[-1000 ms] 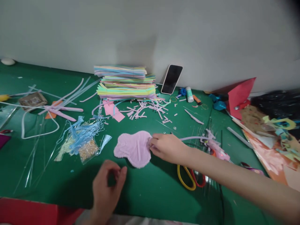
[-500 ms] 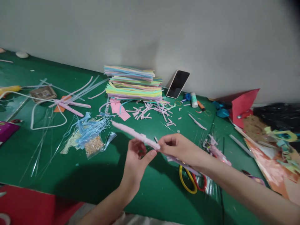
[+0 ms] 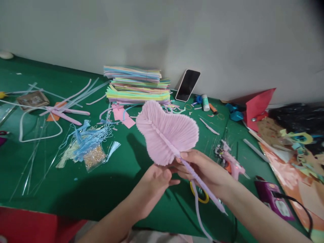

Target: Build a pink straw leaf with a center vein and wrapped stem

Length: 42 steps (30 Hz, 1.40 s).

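A pale pink, leaf-shaped piece made of fuzzy pipe cleaners (image 3: 167, 131) faces me, its ribs fanning out from a central spine. Below it runs a lilac wrapped stem (image 3: 202, 184), and a loose lilac pipe cleaner (image 3: 197, 211) hangs beside that. My right hand (image 3: 202, 167) pinches the stem just under the leaf's base. Close by on the left, my left hand (image 3: 157, 180) has its thumb and fingers apart at the leaf's lower edge; whether it touches the leaf is unclear. Yellow-handled scissors (image 3: 206, 199) lie partly hidden beneath the right hand and stem.
Bundles of coloured pipe cleaners (image 3: 138, 94) and a propped phone (image 3: 188, 85) stand against the wall. Blue tassels (image 3: 88, 138) and a bag of gold beads (image 3: 94, 157) lie left. On the right are a pink glue gun (image 3: 234, 163) and a purple device with a cable (image 3: 273, 199).
The leaf-shaped piece has turned from edge-on to face-on, its stem now pointing down right. My left hand has loosened from the piece, and the view has shifted slightly right.
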Tool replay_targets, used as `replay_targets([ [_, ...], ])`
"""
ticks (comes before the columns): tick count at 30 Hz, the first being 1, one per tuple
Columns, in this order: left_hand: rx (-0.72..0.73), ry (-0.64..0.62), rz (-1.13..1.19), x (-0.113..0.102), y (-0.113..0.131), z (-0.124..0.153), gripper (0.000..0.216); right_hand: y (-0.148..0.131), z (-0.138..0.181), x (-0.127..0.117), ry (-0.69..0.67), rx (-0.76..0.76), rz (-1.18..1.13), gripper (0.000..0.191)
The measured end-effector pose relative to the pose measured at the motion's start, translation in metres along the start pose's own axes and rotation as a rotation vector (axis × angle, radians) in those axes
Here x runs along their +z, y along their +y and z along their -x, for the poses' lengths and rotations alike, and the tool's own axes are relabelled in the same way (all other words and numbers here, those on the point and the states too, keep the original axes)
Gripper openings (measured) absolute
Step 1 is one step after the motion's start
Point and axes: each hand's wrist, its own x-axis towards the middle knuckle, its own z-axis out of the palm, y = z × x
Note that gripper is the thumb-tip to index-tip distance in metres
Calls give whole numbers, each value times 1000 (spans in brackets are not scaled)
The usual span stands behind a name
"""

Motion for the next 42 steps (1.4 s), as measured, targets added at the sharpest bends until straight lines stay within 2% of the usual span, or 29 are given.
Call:
replay_targets([
  [3, 119, 68, 141, 12, -3, -14, 30, 6, 1, 2, 18, -41, -5, 36],
  [7, 181, 134, 62, 18, 17, -20, 38, 11, 2, 7, 123, -102, 38, 45],
  [10, 226, 176, 3, 18, 25, -20, 44, 16, 1, 9, 200, -160, 50, 41],
  [13, 230, 247, 3, 19, 22, -21, 47, 21, -2, 7, 244, -211, 87, 32],
  [18, 160, 398, 10, 16, 16, -24, 53, 23, 1, -3, 304, -376, 367, 23],
  [22, 180, 396, -7, 11, 14, -25, 49, 23, 3, -9, 322, -422, 512, 26],
  [28, 190, 503, -120, 4, 7, -26, 55, 26, 5, -12, 471, -552, 814, 19],
  [31, 188, 489, -167, 2, 9, -27, 58, 24, 8, -11, 536, -648, 975, 16],
  [36, 139, 331, 41, 4, 15, -32, 55, 22, 9, -13, 579, -841, 1167, 10],
  [39, 124, 291, 130, 6, 15, -34, 39, 26, 5, -13, 614, -905, 1196, 12],
  [42, 96, 344, 165, 10, 16, -36, 11, 35, 0, -10, 655, -940, 1183, 12],
])
